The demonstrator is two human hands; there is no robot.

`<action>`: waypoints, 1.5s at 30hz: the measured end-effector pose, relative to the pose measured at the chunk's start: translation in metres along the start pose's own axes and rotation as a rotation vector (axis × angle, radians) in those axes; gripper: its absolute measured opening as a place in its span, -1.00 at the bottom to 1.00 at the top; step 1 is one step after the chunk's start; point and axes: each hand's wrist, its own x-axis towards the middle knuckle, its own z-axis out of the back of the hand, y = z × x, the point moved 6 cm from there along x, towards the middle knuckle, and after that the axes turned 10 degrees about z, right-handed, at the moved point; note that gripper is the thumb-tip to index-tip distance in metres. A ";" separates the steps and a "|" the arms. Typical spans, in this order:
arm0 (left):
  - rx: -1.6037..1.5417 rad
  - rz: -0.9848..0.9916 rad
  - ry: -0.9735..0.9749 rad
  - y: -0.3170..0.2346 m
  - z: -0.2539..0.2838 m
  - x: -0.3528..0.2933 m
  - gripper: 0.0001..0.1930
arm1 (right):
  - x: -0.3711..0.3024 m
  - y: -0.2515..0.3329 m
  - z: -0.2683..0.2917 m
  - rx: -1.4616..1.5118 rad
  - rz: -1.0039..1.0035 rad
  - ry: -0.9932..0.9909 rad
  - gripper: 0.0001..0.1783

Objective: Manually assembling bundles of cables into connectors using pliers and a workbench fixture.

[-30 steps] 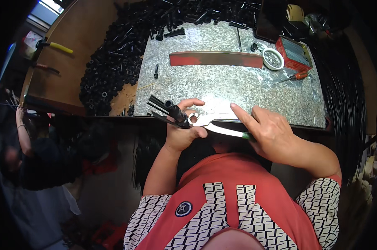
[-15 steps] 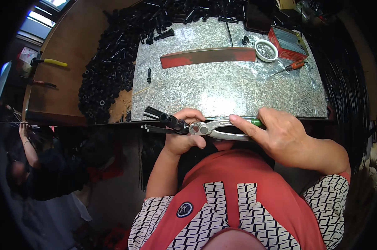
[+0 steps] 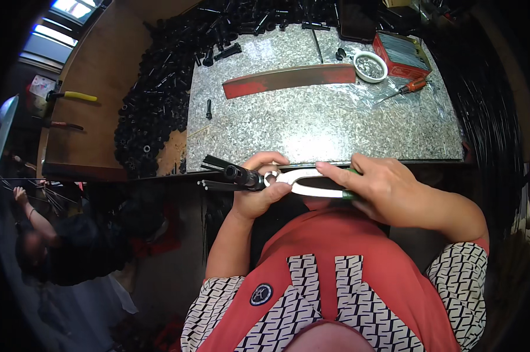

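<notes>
At the front edge of the work surface, my left hand (image 3: 254, 199) is closed round a black tubular part (image 3: 243, 176) with several thin black rods sticking out to the left. My right hand (image 3: 384, 186) grips the green handles of metal end-cutting pincers (image 3: 319, 190). The rounded pincer jaws meet the right end of the tubular part, beside my left thumb. Exactly what the jaws bite on is too small to tell.
On the speckled slab (image 3: 265, 129) lie a long red-and-grey strip (image 3: 288, 80), a white bowl (image 3: 370, 67) of small metal pieces, a red box (image 3: 401, 56) and an orange-handled screwdriver (image 3: 414, 85). Black tubular parts (image 3: 153, 100) heap up left and behind. Another person (image 3: 60, 246) works at far left.
The pincer handles have spread further apart, and my right hand has moved slightly left. My left thumb now lies against the pincer head. The whole view has shifted slightly.
</notes>
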 end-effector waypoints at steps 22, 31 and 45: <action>-1.082 -0.185 -0.364 -0.062 0.059 -0.010 -0.24 | -0.026 -0.003 -0.106 0.691 -0.223 0.083 -0.09; -0.736 0.546 0.214 -0.003 -0.085 -0.039 -0.02 | -0.068 0.006 0.074 0.737 0.154 -0.763 -0.43; 0.029 -0.259 -0.070 -0.112 -0.031 -0.008 -0.23 | 0.032 -0.016 -0.073 0.669 -0.168 0.024 -0.72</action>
